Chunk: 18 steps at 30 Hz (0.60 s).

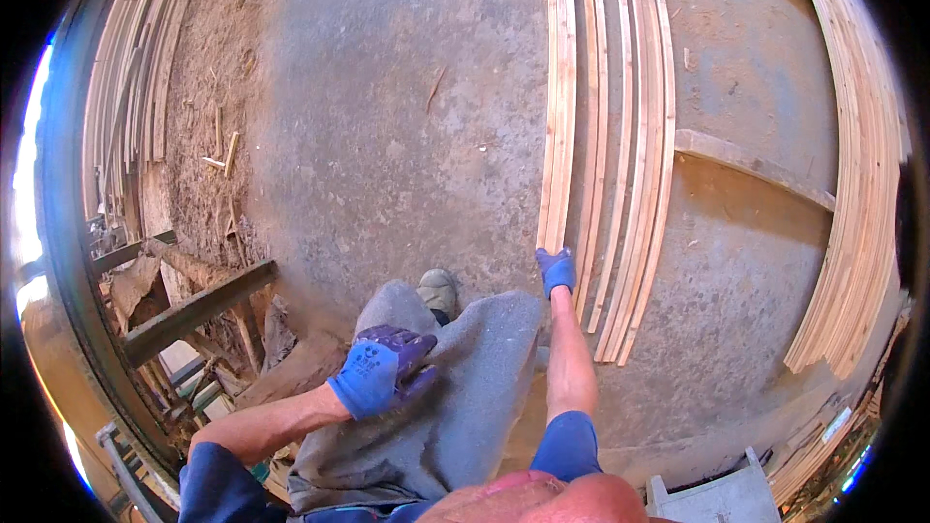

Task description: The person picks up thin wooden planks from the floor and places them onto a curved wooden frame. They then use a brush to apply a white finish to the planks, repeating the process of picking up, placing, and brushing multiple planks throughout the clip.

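- R hand (555,271): gloved, fingers closed round near end of long wood strips (560,116).
- L hand (386,368): gloved, released, fingers loosely spread over grey apron (455,407); can't tell if pressing.
- Held strips: pale, narrow, side by side, w/ small dark knots; far ends out of view.
- Pos.: over concrete floor (407,136), L of other strips (644,155), which reach crossbeam's (756,168) L end.

1. On the left hand (387,368) we see a blue knit glove (366,374) with dark purple fingers and a dark printed mark.
2. On the right hand (555,269), we see a matching blue-and-purple glove (558,278).
3. We see navy sleeves (567,446) ending near the elbows.
4. Grey cloth (441,436), perhaps an apron, covers our legs.
5. We wear a pale greyish shoe (438,289).
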{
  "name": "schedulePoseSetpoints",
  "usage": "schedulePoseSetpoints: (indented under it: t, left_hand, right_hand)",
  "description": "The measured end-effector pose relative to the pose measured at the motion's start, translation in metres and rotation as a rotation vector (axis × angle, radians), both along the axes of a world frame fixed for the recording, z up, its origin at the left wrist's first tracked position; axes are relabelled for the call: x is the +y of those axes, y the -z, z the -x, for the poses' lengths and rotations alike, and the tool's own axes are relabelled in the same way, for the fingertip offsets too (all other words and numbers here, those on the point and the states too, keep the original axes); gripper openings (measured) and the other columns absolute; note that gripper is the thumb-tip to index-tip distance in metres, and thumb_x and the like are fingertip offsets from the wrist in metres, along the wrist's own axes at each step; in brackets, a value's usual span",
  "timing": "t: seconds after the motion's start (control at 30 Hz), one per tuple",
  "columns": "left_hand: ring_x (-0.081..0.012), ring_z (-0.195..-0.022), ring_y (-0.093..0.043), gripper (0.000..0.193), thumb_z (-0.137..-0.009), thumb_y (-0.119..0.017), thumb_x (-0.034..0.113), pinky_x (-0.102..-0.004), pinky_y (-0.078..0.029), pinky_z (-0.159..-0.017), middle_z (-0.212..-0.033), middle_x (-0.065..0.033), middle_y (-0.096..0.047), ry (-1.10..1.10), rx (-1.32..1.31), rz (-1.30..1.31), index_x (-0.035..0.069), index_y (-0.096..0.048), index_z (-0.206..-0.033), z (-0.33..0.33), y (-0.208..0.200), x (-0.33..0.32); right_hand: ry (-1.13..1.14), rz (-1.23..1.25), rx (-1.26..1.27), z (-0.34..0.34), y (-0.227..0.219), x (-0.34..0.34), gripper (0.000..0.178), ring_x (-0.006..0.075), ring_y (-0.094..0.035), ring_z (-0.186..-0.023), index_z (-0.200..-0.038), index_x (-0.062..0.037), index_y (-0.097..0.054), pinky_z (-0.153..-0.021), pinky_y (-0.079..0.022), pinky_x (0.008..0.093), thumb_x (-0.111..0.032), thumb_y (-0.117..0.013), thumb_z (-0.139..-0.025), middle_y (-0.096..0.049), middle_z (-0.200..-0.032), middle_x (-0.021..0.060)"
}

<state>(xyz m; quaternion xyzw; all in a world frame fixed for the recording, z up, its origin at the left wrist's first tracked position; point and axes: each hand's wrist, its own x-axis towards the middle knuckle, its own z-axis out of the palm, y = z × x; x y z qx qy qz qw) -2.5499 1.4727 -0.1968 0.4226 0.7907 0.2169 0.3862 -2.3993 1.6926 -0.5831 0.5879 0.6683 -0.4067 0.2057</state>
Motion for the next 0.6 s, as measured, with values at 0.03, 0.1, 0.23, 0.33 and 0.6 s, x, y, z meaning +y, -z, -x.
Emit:
schedulePoseSetpoints:
  t: [0.03, 0.1, 0.23, 0.33, 0.6]
  left_hand:
    - [-0.0366, -0.068, -0.059, 0.032, -0.079, -0.069, 0.019, -0.0462, -0.045, -0.061, -0.074, -0.0148, -0.061, 0.006, 0.01, -0.009, 0.001, -0.063, -0.105, -0.001, 0.001, 0.0]
    - [-0.037, -0.068, -0.059, 0.032, -0.079, -0.069, 0.018, -0.0465, -0.046, -0.062, -0.075, -0.0153, -0.061, 0.026, 0.003, 0.006, 0.001, -0.063, -0.105, -0.003, 0.0, 0.004]
    - [-0.0371, -0.069, -0.06, 0.031, -0.078, -0.07, 0.017, -0.0462, -0.047, -0.062, -0.076, -0.0159, -0.062, 0.051, -0.007, 0.023, 0.001, -0.063, -0.104, -0.008, -0.003, 0.011]
    - [-0.0372, -0.066, -0.059, 0.026, -0.078, -0.068, 0.018, -0.0466, -0.045, -0.06, -0.072, -0.0159, -0.061, 0.034, 0.016, -0.033, 0.002, -0.062, -0.097, -0.01, 0.001, 0.012]
    - [-0.0371, -0.067, -0.06, 0.027, -0.079, -0.069, 0.02, -0.0465, -0.045, -0.06, -0.072, -0.0164, -0.062, 0.027, 0.017, -0.001, 0.002, -0.064, -0.098, -0.012, -0.002, 0.013]
  right_hand:
    - [0.026, 0.006, 0.009, -0.001, -0.003, 0.001, 0.061, 0.0393, -0.065, -0.1, -0.11, 0.0014, -0.062, -0.086, -0.051, 0.0475, -0.046, -0.071, -0.073, -0.067, -0.104, 0.0255]
    - [0.028, -0.033, 0.011, -0.008, -0.004, 0.005, 0.059, 0.0393, -0.065, -0.1, -0.108, 0.0009, -0.063, -0.085, -0.051, 0.0473, -0.046, -0.071, -0.074, -0.068, -0.102, 0.0255]
    - [-0.072, -0.097, -0.012, -0.013, -0.021, 0.015, 0.058, 0.0395, -0.065, -0.099, -0.107, -0.0001, -0.064, -0.083, -0.052, 0.0474, -0.048, -0.068, -0.075, -0.068, -0.102, 0.0257]
    - [-0.085, -0.084, -0.028, -0.004, -0.03, 0.012, 0.057, 0.0399, -0.065, -0.099, -0.108, -0.0018, -0.062, -0.084, -0.052, 0.0484, -0.049, -0.066, -0.076, -0.067, -0.104, 0.0257]
    - [-0.062, -0.057, -0.074, -0.018, -0.024, 0.018, 0.057, 0.0401, -0.065, -0.098, -0.107, 0.0012, -0.064, -0.084, -0.051, 0.0475, -0.046, -0.067, -0.075, -0.067, -0.103, 0.026]
